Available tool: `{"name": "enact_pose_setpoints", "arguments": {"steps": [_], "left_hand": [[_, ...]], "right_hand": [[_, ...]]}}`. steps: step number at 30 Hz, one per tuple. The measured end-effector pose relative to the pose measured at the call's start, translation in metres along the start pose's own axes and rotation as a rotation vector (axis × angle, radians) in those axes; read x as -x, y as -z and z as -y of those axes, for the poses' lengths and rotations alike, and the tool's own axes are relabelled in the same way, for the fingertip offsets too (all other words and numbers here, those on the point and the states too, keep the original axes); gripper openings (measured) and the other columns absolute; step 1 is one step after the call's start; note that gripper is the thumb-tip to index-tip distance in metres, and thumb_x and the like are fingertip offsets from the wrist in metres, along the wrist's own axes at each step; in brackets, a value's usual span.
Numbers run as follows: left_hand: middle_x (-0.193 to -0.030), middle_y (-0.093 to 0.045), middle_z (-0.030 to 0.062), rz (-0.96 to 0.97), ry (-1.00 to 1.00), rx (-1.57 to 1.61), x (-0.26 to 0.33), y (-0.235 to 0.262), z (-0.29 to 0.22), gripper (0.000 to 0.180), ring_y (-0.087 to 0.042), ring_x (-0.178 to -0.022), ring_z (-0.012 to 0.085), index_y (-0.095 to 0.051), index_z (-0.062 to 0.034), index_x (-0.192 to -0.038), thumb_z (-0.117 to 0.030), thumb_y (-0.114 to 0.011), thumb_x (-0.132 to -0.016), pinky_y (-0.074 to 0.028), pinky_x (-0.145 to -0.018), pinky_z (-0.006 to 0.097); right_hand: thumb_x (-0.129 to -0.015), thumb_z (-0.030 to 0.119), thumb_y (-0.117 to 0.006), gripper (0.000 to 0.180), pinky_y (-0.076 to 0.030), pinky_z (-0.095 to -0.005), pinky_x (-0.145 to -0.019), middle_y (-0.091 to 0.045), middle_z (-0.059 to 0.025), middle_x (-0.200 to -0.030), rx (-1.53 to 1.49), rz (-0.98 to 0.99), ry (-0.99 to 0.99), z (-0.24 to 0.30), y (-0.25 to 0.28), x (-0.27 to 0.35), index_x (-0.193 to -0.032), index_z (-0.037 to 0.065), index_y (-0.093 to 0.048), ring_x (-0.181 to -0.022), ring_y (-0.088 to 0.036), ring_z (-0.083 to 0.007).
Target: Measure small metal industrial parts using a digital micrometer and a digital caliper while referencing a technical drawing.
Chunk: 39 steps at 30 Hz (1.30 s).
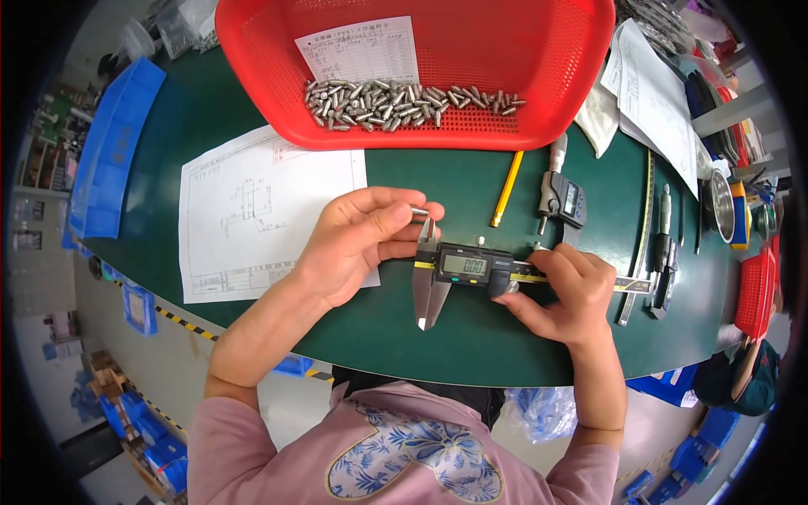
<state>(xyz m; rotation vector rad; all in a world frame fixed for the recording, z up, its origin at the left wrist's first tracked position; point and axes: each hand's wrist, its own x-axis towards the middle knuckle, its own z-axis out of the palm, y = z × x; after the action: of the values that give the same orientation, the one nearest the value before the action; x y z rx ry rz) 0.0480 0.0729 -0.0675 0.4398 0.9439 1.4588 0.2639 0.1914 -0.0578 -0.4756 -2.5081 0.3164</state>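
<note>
My left hand (358, 240) pinches a small metal pin (419, 211) between thumb and fingers, right at the upper jaws of a digital caliper (461, 271). My right hand (566, 295) grips the caliper's beam and slider, thumb near the display. The caliper's lower jaws are closed and point toward me over the green table (471, 337). A red plastic basket (421, 59) at the far side holds several similar metal pins (404, 103) and a printed sheet.
A technical drawing on white paper (252, 215) lies left of my hands. A yellow pencil (507, 189), a micrometer (562, 194), a steel ruler (644, 244) and other gauges lie to the right. Papers, blue bins and a small red basket (757, 286) sit at the table's edges.
</note>
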Motion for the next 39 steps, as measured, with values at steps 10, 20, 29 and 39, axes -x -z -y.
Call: {"name": "enact_pose_setpoints", "arguments": {"steps": [10,20,29,39], "left_hand": [[-0.1,-0.057,0.0145,0.013,0.012,-0.002,-0.001,0.0,0.002,0.019,-0.058,-0.088,0.02,-0.055,-0.0018,-0.1,-0.012,-0.049,-0.086,-0.049,-0.077,0.033],[-0.099,-0.057,0.0147,0.021,0.0,-0.031,0.0,0.001,0.001,0.019,-0.059,-0.087,0.0196,-0.054,-0.0003,-0.1,-0.011,-0.049,-0.085,-0.05,-0.076,0.032],[-0.099,-0.057,0.0153,0.036,-0.023,-0.046,0.0,0.0,0.0,0.02,-0.059,-0.086,0.0195,-0.054,0.0006,-0.101,-0.011,-0.049,-0.085,-0.051,-0.073,0.032],[-0.099,-0.057,0.014,-0.02,-0.009,-0.134,0.0,-0.001,-0.002,0.019,-0.059,-0.084,0.0177,-0.055,0.001,-0.099,-0.01,-0.051,-0.084,-0.05,-0.069,0.028]], "right_hand": [[-0.053,0.039,-0.073,0.04,-0.032,-0.0277,-0.034,-0.041,-0.0019,-0.049,-0.014,0.004,0.001,-0.001,0.001,0.0,-0.064,0.006,-0.054,-0.037,-0.044,-0.0173],[-0.059,0.032,-0.069,0.033,-0.034,-0.0285,-0.036,-0.045,-0.0032,-0.054,-0.053,0.067,0.011,0.003,0.005,-0.001,-0.071,0.005,-0.056,-0.039,-0.045,-0.0188],[-0.059,0.029,-0.068,0.031,-0.034,-0.0292,-0.036,-0.044,-0.0031,-0.054,-0.076,0.087,0.003,0.003,0.007,-0.001,-0.074,0.005,-0.057,-0.04,-0.045,-0.0195],[-0.059,0.038,-0.069,0.034,-0.033,-0.0291,-0.035,-0.042,-0.002,-0.051,-0.01,0.057,0.008,0.002,0.006,0.0,-0.065,0.008,-0.053,-0.038,-0.044,-0.0189]]}}
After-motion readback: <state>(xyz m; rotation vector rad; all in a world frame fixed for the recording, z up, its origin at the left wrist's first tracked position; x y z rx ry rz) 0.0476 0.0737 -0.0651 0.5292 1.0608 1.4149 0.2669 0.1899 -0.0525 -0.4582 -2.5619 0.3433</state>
